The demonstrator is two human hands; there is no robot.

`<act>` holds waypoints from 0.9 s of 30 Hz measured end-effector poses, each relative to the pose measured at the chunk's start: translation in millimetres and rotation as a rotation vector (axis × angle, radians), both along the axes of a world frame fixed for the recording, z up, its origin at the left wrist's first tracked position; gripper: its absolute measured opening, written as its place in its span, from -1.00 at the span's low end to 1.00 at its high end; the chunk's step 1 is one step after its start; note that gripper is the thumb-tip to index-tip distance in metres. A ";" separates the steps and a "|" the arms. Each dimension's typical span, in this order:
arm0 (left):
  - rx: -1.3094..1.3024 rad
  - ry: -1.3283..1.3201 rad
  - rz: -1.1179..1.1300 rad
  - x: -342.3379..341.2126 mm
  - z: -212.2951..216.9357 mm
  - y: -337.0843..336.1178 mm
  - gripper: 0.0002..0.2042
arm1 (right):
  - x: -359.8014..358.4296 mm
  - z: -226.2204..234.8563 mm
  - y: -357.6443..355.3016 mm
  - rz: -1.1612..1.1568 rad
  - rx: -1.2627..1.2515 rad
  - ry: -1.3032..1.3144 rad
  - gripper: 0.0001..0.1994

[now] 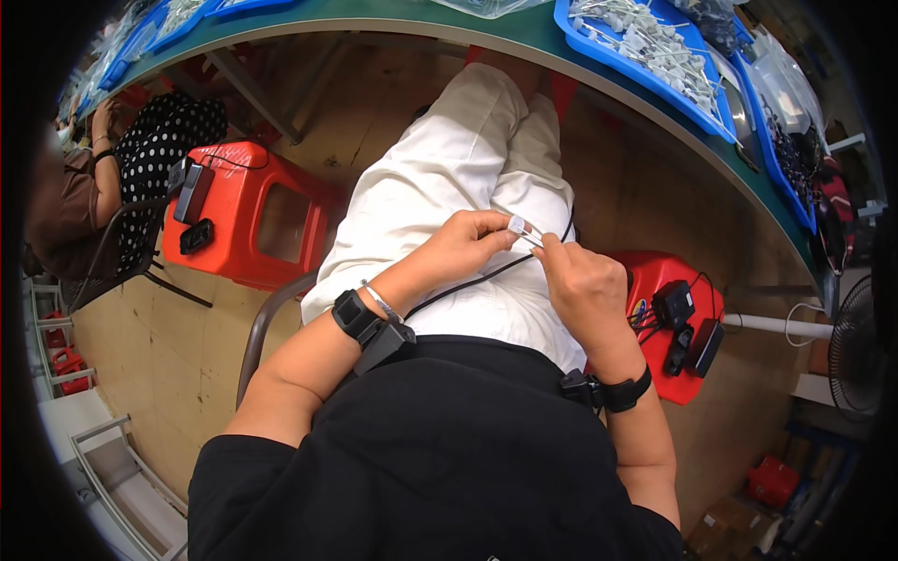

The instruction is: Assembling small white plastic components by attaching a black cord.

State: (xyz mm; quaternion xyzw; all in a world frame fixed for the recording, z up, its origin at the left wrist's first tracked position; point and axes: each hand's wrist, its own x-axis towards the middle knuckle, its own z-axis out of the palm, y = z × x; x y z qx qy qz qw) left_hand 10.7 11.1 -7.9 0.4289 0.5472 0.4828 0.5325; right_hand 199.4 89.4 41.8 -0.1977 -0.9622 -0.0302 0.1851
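Note:
Above my lap, my left hand [465,245] pinches a small whitish part with a thin pale stem [517,225] between thumb and fingertips. My right hand [586,283] closes on the stem end of the same part, its fingertips a short way from those of the left. What exactly the part is, and whether it is one piece or two, is too small to tell. Similar white stemmed parts [645,47] fill a blue tray [585,39] on the green table ahead.
The curved edge of the green table [374,23] runs in front of my knees. A red stool [220,234] with black devices stands at left, another red stool [669,374] at right. A seated person [79,201] works at far left. A fan [856,346] stands at far right.

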 end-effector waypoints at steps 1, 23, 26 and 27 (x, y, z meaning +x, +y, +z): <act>-0.046 -0.035 -0.015 -0.4 1.2 -0.1 -0.75 | 0.0 -0.5 0.1 0.010 0.071 -0.023 -0.84; 0.040 -0.013 -0.046 -2.7 -5.4 2.3 -0.75 | -1.5 -2.4 0.7 0.023 0.011 0.073 -0.78; 0.053 0.027 -0.037 -1.4 -6.0 1.8 -0.75 | -1.6 -2.9 0.5 0.027 0.017 0.074 -0.79; 0.062 0.035 -0.027 -0.9 -7.1 1.7 -0.75 | -1.7 -2.4 0.1 0.024 0.020 0.066 -0.79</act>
